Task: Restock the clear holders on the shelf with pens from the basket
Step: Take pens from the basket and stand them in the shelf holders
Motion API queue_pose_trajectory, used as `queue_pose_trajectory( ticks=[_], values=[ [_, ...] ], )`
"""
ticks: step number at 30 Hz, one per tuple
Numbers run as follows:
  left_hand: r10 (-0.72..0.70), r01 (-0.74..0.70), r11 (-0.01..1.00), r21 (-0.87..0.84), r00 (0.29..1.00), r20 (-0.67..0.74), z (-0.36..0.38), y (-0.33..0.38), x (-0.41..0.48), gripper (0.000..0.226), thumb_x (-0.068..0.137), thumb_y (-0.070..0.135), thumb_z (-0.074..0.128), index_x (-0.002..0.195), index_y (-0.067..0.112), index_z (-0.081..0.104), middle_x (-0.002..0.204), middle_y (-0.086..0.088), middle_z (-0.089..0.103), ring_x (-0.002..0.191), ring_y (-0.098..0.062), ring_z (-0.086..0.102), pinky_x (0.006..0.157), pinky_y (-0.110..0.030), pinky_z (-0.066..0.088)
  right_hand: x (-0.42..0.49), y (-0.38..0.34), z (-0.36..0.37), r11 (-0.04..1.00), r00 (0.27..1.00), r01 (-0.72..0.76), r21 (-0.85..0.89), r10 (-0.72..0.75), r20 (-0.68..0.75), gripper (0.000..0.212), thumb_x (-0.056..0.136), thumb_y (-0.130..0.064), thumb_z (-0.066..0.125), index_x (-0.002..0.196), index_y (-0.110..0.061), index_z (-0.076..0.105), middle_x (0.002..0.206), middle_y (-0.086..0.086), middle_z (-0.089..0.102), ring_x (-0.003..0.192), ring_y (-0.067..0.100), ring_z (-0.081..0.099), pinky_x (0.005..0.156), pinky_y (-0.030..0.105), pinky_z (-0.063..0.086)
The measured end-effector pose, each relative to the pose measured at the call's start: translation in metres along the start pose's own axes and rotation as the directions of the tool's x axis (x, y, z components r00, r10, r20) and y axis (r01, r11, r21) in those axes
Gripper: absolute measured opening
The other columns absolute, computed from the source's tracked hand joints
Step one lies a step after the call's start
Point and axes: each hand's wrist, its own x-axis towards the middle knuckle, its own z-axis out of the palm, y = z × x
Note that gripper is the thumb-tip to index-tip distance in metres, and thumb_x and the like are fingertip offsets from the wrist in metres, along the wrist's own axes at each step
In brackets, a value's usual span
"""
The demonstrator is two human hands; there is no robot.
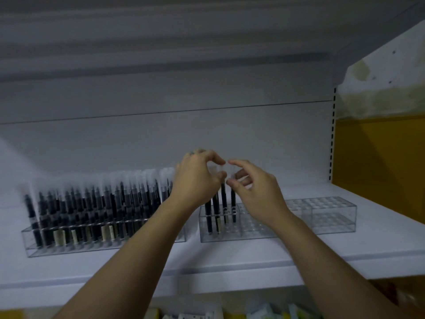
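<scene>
Both bare forearms reach forward, with the left hand (197,178) and right hand (255,192) close together, fingers curled, tips nearly meeting.

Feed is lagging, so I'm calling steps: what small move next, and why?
Probably seat the rightmost pen fully in its hole and release: the right hand pinches its cap, the left hand holds the tops of the neighbouring pens, and the middle holder stands mostly unfilled.
</scene>
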Motion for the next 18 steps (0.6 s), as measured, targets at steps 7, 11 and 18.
queue_pose_trajectory(
  ticks=[7,11,18],
  values=[
    [0.035,-0.035,0.999,-0.001,0.999,0.008,0.006,0.001,-0.006,0.022,0.087,0.029,0.066,0.109,0.029,0.062,0.121,0.008,0.062,0.118,-0.018,0.052,0.102,-0.043,0.042,-0.014,0.003,-0.006,0.997,0.984,-0.020,-0.070,0.032,0.176,0.073,0.093,-0.017,0.056,0.141,-0.058,0.020,0.073,-0.016,0.061,0.066,0.001,0.061,0.062,0.013,0.048],
    [0.082,-0.082,0.992,0.096,0.997,0.005,0.005,-0.001,-0.014,0.041,0.090,0.032,0.062,0.130,0.031,0.055,0.136,0.006,0.053,0.127,-0.018,0.046,0.111,-0.042,0.034,-0.018,-0.003,-0.008,0.998,0.978,-0.045,-0.049,0.054,0.202,0.087,0.092,-0.020,0.061,0.140,-0.065,0.005,0.092,-0.018,0.060,0.077,0.000,0.061,0.075,0.022,0.052],
    [0.218,-0.207,0.974,0.094,0.969,-0.119,0.000,-0.004,-0.055,0.059,0.088,0.030,0.066,0.143,0.021,0.044,0.146,0.000,0.045,0.137,-0.018,0.037,0.120,-0.038,0.014,-0.049,-0.015,-0.013,0.991,0.991,-0.036,-0.126,0.051,0.120,0.084,0.090,-0.036,0.064,0.145,-0.055,0.004,0.141,-0.014,0.038,0.125,0.006,0.042,0.094,0.022,0.036]
  ],
)
